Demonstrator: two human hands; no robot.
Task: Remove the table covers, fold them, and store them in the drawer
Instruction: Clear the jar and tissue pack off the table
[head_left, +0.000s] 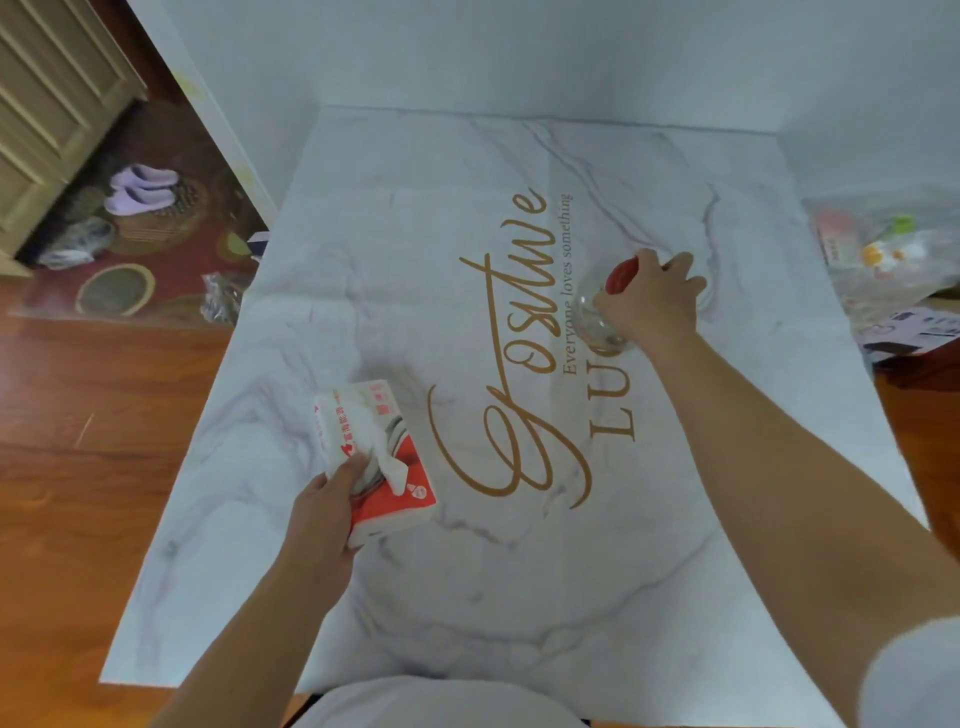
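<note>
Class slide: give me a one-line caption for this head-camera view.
Clearing the marble-print table cover: left hand grips a tissue pack, right hand holds a glass jar.

Colours on the table
White marble-veined table cover (467, 571) with gold script; red-and-white tissue pack (379, 457) in left hand (322, 519); red-capped clear jar (610, 306) under right hand (654, 301).

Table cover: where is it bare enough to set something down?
The table cover is bare along its far edge by the wall, and near, below the gold lettering. Crowded: tissue pack in left hand, glass jar under right hand.
</note>
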